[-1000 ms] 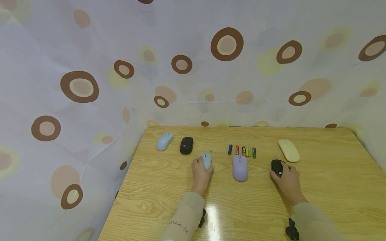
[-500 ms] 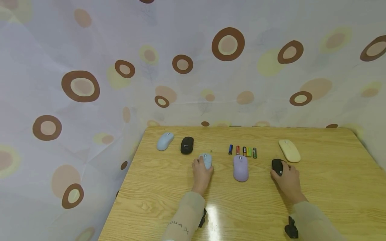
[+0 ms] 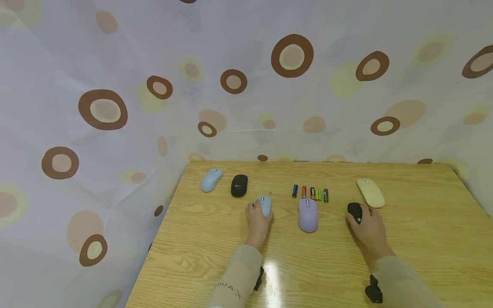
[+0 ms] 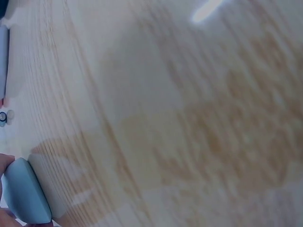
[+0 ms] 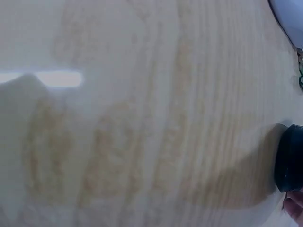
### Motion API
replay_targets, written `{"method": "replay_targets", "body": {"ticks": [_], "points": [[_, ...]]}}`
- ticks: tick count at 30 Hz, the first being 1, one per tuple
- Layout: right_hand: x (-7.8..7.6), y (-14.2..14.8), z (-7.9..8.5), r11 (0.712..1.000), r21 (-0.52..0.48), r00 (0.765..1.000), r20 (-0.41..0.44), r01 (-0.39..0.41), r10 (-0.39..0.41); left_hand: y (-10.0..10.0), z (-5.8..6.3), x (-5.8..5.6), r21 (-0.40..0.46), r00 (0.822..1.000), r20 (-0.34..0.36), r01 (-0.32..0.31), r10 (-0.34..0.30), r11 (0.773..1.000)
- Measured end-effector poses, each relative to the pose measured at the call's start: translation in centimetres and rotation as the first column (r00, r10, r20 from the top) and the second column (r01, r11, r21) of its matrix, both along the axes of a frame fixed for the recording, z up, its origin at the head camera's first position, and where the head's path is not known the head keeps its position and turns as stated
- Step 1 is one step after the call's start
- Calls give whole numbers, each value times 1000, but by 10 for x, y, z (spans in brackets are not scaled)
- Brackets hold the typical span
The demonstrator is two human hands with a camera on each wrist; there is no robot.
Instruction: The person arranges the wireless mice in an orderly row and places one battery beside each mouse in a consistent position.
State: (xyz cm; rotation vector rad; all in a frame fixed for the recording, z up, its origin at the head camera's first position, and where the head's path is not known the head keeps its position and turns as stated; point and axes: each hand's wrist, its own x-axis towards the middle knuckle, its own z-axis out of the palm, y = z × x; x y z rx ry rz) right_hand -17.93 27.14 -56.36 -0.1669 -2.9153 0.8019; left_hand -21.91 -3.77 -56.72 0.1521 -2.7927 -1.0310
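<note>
My left hand (image 3: 258,222) grips a light blue computer mouse (image 3: 264,205) on the table, fingers over its left side and thumb at its right. In the left wrist view that mouse (image 4: 26,194) shows at the lower left with fingertips at its edges. Over to the right, my right hand (image 3: 370,229) holds a black mouse (image 3: 353,211) by its sides, partly covering it. Its dark edge (image 5: 289,161) shows in the right wrist view, a fingertip just below. Between the hands lies a purple mouse (image 3: 308,216), touched by neither.
Several small batteries (image 3: 304,192) stand in a row behind the purple mouse. Another light blue mouse (image 3: 211,180) and a black mouse (image 3: 239,185) lie at the back left. A cream mouse (image 3: 371,193) is behind my right hand. Patterned cloth (image 3: 292,107) borders the wooden table (image 3: 192,256).
Almost nothing differs: the whole head view has drifted very slightly, and both hands stay on their mice in the same places.
</note>
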Motion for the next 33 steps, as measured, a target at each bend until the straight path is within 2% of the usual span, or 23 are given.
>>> {"method": "replay_targets", "body": {"ticks": [4, 7, 10, 16, 20, 23, 26, 33], "points": [[-12, 8, 7, 999, 31, 997, -81, -10, 12, 0, -1, -1, -8, 1000, 7, 9, -9, 1000], [-22, 17, 13, 1000, 6, 995, -99, -27, 28, 0, -1, -1, -9, 1000, 14, 15, -15, 1000], [-32, 27, 18, 999, -22, 997, -69, -36, 34, 0, 0, -1, -11, 1000, 20, 11, -10, 1000], [-44, 43, 26, 998, -1, 998, -17, -63, 63, 1, 1, -1, -16, 1000, 30, -1, 1, 1000], [-47, 50, 33, 997, -4, 994, 68, -83, 83, 2, 1, -1, -5, 999, 36, -3, 3, 1000], [-50, 52, 36, 996, -16, 984, 156, -88, 89, 2, 1, 0, -4, 999, 38, -7, 7, 1000], [-53, 52, 36, 994, -12, 973, 204, -108, 108, 2, 2, 1, -2, 1000, 31, -7, 7, 1000], [-58, 53, 33, 984, 22, 966, 194, -180, 172, 2, 2, 0, -10, 999, 48, -4, 4, 1000]]}}
